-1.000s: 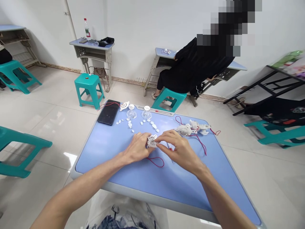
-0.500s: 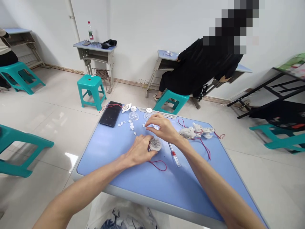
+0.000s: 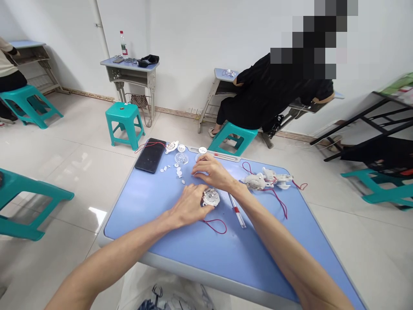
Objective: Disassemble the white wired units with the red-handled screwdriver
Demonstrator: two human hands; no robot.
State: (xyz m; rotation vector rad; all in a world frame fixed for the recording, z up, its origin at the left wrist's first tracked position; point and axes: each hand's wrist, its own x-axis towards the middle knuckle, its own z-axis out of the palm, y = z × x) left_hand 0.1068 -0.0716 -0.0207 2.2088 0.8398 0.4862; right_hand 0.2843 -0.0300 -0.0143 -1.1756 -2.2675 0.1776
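My left hand [image 3: 190, 206] is closed around a white round plastic mechanism [image 3: 211, 197] near the middle of the desk. Its open face, with circular parts inside, points up, and a red cord loop [image 3: 215, 225] lies just below it. Above the mechanism hovers my right hand [image 3: 214, 173], its fingers bent and their tips drawn together. Whatever those fingertips hold is too small to make out. Small white plastic pieces [image 3: 178, 171] lie to the left of my right hand. Beyond them are a clear disc [image 3: 181, 159] and white round parts [image 3: 202, 150].
A black phone [image 3: 150, 156] lies at the desk's far left, near a white part [image 3: 171, 147]. White assemblies with red cords [image 3: 256, 181] lie on the right, beside a clear tube with a red band [image 3: 237, 210]. A person in black [image 3: 258, 94] sits beyond on a teal stool.
My right hand has shifted slightly left, and its fingers have bent downward. My left hand keeps the mechanism in about the same place. The seated person's arm has moved right.
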